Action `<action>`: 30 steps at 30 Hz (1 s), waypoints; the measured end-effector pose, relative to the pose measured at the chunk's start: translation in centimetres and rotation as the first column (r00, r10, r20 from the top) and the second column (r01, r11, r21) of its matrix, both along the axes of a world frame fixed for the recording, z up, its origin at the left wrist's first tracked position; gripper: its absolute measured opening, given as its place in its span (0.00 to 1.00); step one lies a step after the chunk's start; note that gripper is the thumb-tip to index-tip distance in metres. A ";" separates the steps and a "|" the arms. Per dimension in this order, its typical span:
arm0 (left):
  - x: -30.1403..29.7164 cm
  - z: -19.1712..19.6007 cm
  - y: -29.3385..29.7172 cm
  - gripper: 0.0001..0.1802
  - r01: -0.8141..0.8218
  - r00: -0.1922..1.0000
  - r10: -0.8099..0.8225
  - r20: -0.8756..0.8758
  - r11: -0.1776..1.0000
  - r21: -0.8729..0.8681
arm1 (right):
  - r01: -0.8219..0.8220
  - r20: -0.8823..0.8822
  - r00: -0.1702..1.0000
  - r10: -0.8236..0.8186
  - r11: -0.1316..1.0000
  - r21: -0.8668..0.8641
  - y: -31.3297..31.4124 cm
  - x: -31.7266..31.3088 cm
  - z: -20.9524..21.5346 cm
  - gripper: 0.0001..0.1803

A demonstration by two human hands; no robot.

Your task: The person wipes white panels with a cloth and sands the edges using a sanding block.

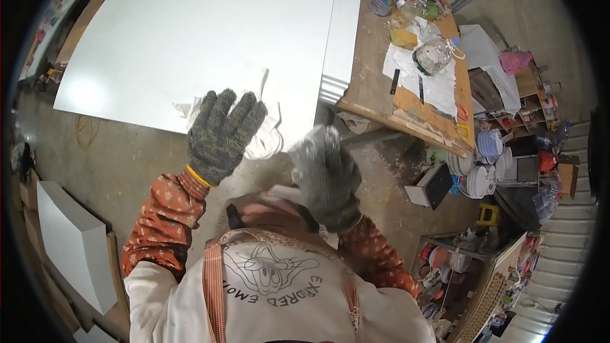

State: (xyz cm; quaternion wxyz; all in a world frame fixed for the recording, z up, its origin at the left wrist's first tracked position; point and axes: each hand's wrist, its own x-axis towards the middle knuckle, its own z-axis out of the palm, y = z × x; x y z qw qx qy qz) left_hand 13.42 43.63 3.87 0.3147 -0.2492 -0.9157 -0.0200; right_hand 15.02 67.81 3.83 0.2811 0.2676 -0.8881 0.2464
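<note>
My left hand (222,130), in a dark knitted glove with a yellow cuff, lies with its fingers stretched out on a crumpled white cloth (270,136). The cloth rests at the near edge of a large white panel (210,32), and part of it is under the hand. My right hand (327,181), in a similar dark glove, is off the panel's near right corner. Motion smears its fingers, and a pale patch shows at their tips. I cannot make out whether it holds anything.
Right of the panel, a wooden table (368,86) bears plastic bottles (435,56), a yellow sponge (403,38) and white paper. A stack of white panels (73,241) stands at the lower left. Buckets (480,181) and a cluttered shelf are at the right.
</note>
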 end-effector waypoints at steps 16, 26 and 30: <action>0.2 0.6 0.0 0.26 0.008 1.000 -0.007 0.016 0.998 -0.061 | 0.166 0.444 0.895 0.030 0.903 -0.397 2.1 1.2 -9.9 0.33; 0.2 -0.3 0.0 0.27 0.015 1.000 -0.014 0.012 0.999 -0.036 | 0.189 -0.066 0.976 -0.209 0.953 -0.236 0.9 3.1 -11.4 0.29; 0.3 0.5 0.3 0.27 0.019 1.000 -0.019 0.002 0.998 -0.067 | 0.207 -0.063 0.971 -0.229 0.947 -0.245 -1.6 3.0 -9.7 0.33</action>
